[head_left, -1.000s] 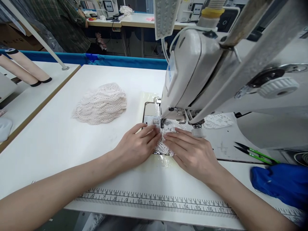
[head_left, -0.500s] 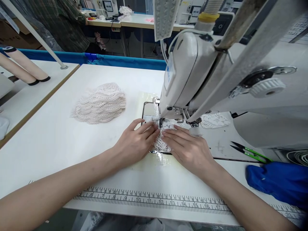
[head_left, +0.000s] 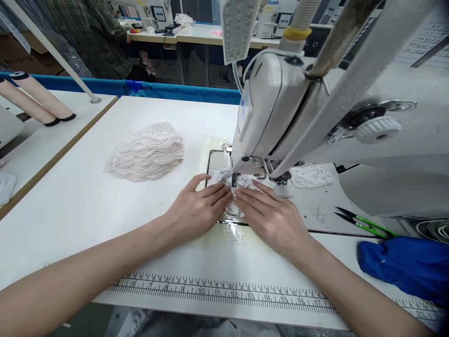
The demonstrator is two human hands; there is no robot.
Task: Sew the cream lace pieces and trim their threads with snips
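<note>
Fingers [head_left: 217, 195] on both the left hand [head_left: 196, 208] and the right hand [head_left: 275, 220] are laid out fairly straight and bunched, tips down on a bit of white lace [head_left: 234, 209]. Thumbs are hidden, so can't tell if anything's actually pinched. The lace sits on the metal plate, right at the presser foot [head_left: 234, 179] of a sewing machine [head_left: 261, 107]. What shows fans out either side of the foot, and one part runs back toward the wearer between the hands. Can't call its full long axis, since fingers cover loads of it and the machine head overhangs the far end.

Around it: a lace pile [head_left: 147, 152] off to the left, scalloped edges facing the wearer, and another lace piece [head_left: 312, 176] on the right, lying roughly sideways. Green-handled snips [head_left: 366, 222] point leftish, next to some blue cloth [head_left: 403, 267]. Printed ruler [head_left: 217, 290] along the near edge of the white worktop [head_left: 87, 196], with the left forearm crossing it.
</note>
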